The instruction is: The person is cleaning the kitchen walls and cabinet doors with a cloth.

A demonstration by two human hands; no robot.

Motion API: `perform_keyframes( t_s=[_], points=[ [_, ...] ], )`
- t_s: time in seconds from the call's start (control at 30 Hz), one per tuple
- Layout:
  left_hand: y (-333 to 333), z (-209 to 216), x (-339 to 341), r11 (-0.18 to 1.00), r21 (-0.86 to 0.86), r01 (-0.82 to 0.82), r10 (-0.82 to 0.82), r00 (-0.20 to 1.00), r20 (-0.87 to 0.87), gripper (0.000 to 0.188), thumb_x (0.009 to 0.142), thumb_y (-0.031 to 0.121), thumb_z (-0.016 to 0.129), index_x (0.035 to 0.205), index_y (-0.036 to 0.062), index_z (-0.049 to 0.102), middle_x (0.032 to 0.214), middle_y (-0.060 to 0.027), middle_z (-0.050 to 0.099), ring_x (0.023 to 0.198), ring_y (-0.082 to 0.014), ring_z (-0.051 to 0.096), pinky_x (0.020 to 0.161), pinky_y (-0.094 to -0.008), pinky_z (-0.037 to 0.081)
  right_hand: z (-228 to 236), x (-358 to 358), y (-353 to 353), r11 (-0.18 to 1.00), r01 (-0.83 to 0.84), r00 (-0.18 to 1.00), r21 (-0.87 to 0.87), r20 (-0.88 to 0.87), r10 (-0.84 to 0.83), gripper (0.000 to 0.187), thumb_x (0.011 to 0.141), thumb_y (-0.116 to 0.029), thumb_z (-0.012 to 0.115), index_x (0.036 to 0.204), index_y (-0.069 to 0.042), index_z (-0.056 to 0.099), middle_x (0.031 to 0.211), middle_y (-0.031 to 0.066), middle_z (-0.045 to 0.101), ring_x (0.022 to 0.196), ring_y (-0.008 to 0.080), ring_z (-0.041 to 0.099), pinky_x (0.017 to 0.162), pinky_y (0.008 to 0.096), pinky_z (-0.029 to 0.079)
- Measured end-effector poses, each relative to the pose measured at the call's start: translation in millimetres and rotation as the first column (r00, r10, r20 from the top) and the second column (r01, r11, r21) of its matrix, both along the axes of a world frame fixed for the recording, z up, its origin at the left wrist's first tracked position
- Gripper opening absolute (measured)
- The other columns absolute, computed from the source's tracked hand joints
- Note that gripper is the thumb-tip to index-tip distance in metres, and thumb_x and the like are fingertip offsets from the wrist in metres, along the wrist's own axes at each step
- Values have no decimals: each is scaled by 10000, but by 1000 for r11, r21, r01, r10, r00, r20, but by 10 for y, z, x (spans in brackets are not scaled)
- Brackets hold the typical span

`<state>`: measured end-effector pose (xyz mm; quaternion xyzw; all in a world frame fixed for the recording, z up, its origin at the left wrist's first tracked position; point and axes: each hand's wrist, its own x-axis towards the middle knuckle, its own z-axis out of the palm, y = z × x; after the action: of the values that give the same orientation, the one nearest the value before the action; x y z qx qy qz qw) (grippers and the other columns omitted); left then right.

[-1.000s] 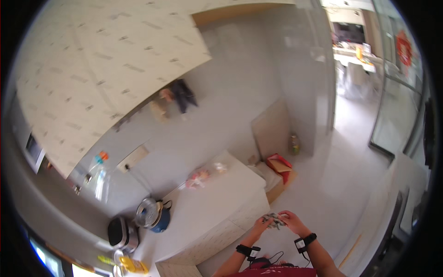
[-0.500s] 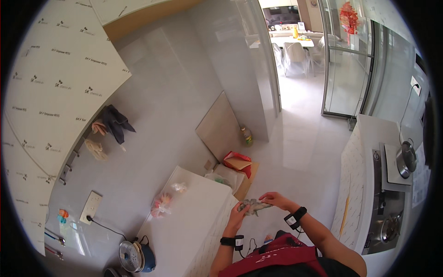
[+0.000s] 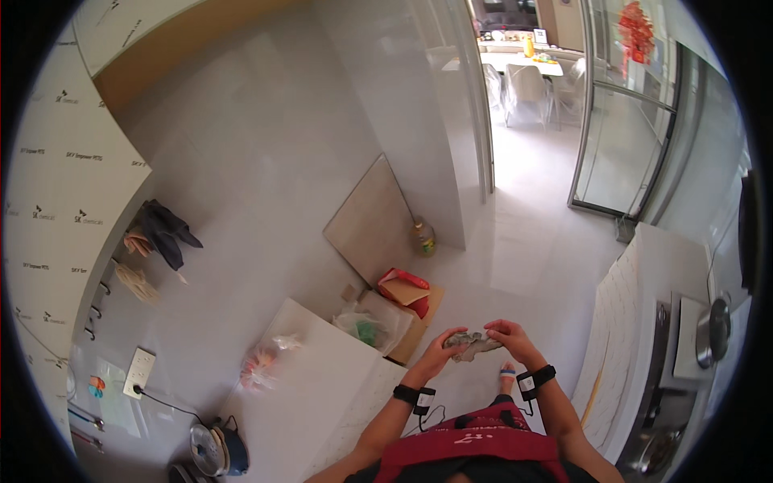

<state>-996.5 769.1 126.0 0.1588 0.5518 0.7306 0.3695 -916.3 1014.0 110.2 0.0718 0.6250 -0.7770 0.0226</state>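
In front of my red apron, a small crumpled grey-green bundle (image 3: 470, 347) is stretched between my two hands. Whether it is thin plastic or cloth I cannot tell. My left hand (image 3: 436, 357) grips its left end, fingers closed over the edge. At the other end my right hand (image 3: 513, 337) pinches it between thumb and fingers. Both hands are raised in the air above the floor, just right of the white counter (image 3: 322, 386). Dark bands with small white boxes and cables circle both wrists.
Left on the counter lie clear bags of reddish food (image 3: 259, 368) and a blue pot with a lid (image 3: 221, 451). Beyond it stand a bag with green contents (image 3: 366, 330), a red bag (image 3: 403, 282) and an oil bottle (image 3: 423, 239). A pan (image 3: 713, 332) sits by the right-hand stove.
The bundle and both hands have shifted right and slightly up in the picture. The right hand has moved to the bundle's right end; the view has turned slightly.
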Motion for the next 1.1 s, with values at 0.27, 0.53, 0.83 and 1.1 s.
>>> perform_keyframes(
  t_s=[0.27,0.53,0.83,1.1],
  points=[
    [1464,49,-641,997,-83,10,-8,1000,21,397,946,216,729,1279,42,601,1109,-28,665,1009,-110,631,866,-269,515,205,-578,1468,987,-159,986,12,52,158,313,963,-166,693,1236,-18,648,1078,59,705,1012,145,652,897,303,514],
    [2281,190,-1107,938,-248,-242,204,964,-171,331,962,276,705,1178,36,633,993,-14,654,910,-77,586,789,-258,497,210,-1161,2235,918,-390,912,68,166,375,398,959,-147,702,1309,7,589,1145,51,691,1036,134,633,908,299,504],
    [1783,-46,-1265,793,-286,-538,531,840,-108,295,969,299,689,1177,101,623,949,3,654,804,-75,584,668,-250,465,8,-1503,2219,869,-495,853,13,200,483,427,1007,-177,606,1393,-6,542,1255,107,670,1100,186,644,956,322,516],
    [-100,-352,-208,284,-347,-894,938,334,-93,251,939,245,716,1127,96,643,892,-4,648,728,-96,588,624,-266,465,-263,-1530,1640,841,-538,794,-49,304,526,383,1013,-176,575,1337,28,561,1213,156,677,1082,226,666,968,327,537]
  ],
)
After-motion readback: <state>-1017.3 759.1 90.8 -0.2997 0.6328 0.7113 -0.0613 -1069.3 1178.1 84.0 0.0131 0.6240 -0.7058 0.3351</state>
